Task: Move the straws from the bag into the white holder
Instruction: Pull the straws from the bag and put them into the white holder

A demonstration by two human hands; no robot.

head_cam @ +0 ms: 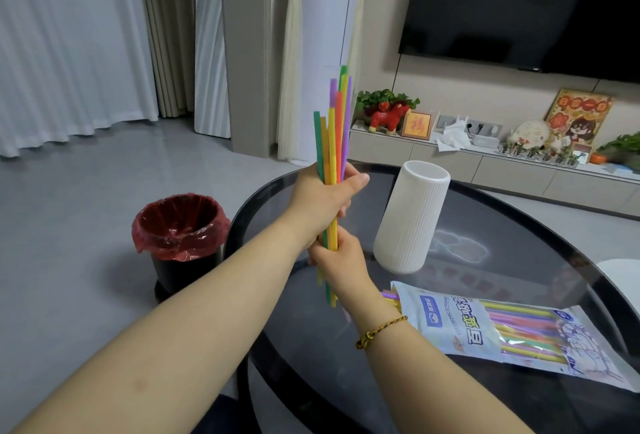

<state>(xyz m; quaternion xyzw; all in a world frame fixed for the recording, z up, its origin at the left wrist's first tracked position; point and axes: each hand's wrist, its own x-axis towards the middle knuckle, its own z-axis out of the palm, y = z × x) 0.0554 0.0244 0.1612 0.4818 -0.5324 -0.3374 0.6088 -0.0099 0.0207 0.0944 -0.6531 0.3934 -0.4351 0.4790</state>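
Above the tabletop (519,225), gripped a straw bundle (334,142) in both hands (325,198), white holder (412,218) at three o'clock unfilled, bag (519,326) half full.

Your worktop (519,225) is dark glossy glass, throwing back reflections, while the white holder (410,218) looks matt with fine ribbing, ceramic maybe. The straws (334,128) look like smooth matt plastic, the bag (460,326) is shiny printed film, and the bin liner (180,222) is thin crinkly red plastic.
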